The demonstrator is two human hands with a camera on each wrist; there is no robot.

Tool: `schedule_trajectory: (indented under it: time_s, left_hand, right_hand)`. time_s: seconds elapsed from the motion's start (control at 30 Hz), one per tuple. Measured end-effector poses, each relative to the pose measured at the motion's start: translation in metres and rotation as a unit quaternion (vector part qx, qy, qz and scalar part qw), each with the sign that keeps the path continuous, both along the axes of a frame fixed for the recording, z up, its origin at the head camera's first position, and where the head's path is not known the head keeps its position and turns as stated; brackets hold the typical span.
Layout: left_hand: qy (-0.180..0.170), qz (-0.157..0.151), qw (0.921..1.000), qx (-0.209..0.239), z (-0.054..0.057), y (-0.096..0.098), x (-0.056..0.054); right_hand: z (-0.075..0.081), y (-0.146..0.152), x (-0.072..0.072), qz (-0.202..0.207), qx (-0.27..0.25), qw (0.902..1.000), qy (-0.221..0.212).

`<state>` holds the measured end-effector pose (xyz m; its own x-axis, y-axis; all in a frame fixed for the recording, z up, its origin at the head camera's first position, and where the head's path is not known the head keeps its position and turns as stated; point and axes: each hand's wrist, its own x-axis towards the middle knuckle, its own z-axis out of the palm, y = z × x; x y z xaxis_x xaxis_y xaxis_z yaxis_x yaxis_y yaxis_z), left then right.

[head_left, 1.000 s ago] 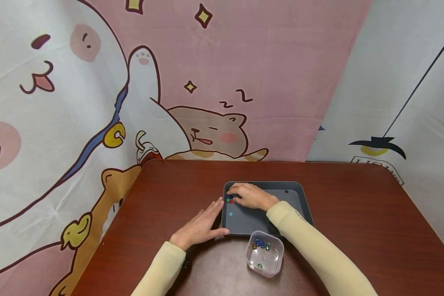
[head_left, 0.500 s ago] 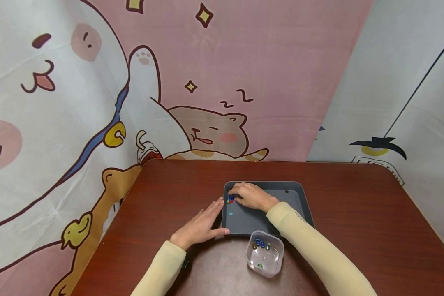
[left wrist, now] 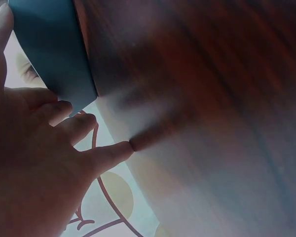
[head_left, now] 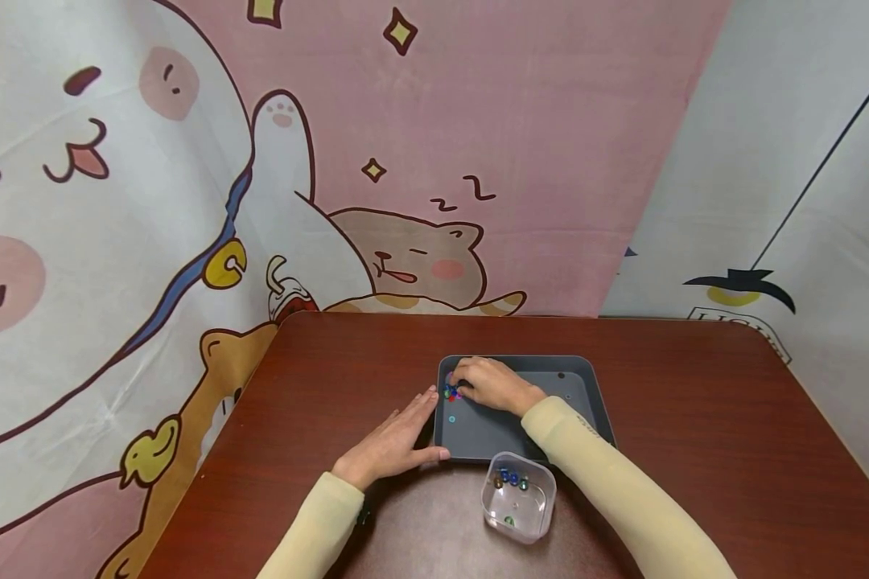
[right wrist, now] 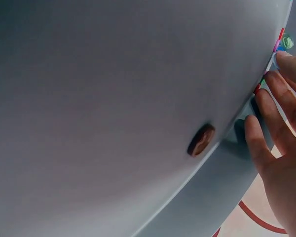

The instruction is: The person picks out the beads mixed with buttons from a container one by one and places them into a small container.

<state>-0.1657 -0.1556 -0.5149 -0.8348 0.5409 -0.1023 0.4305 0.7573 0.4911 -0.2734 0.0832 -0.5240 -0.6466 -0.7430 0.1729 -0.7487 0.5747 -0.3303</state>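
In the head view my right hand [head_left: 496,383] reaches into the back left corner of a dark grey tray [head_left: 488,434]. Its thumb and forefinger are at a cluster of glass marbles and small coloured pieces [head_left: 450,392], red, green, blue and pink. The right wrist view has a green-streaked marble [right wrist: 287,41] just past the fingertips; I cannot tell whether the fingers pinch anything. My left hand [head_left: 394,442] lies with fingers extended along the tray's left side, fingertips and thumb at its edge. A small teal ring [head_left: 452,419] lies in the tray near the left wall.
A clear plastic box [head_left: 529,515] with several marbles [head_left: 512,478] stands in front of the tray. A round brown disc [right wrist: 201,140] lies near the tray's back wall. The brown table [head_left: 710,418] surrounds them, with a printed cloth [head_left: 550,161] behind.
The right forefinger has drawn back toward the thumb, uncovering more of the corner. The small pieces there have shifted slightly. The left hand, tray and clear box have not moved.
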Motion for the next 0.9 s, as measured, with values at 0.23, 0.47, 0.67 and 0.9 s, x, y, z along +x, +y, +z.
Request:
schedule_trajectory:
  time_s: [0.23, 0.47, 0.67, 0.9]
  left_hand:
    - [-0.001, -0.001, 1.0, 0.002, 0.0, 0.001, 0.0]
    - [0.001, 0.001, 1.0, 0.005, -0.001, 0.0, 0.001]
    - [0.004, -0.001, 1.0, 0.005, -0.001, 0.0, 0.0]
    - [0.003, 0.001, 1.0, 0.005, 0.0, 0.0, 0.0]
  right_hand:
    - [0.004, 0.005, 0.002, -0.01, -0.006, 0.9998, -0.013]
    - [0.015, 0.014, 0.005, -0.018, -0.022, 0.9995, -0.013]
    - [0.03, 0.025, 0.011, -0.038, -0.033, 0.9987, -0.008]
    - [0.048, 0.038, 0.018, -0.039, -0.047, 0.9981, -0.002]
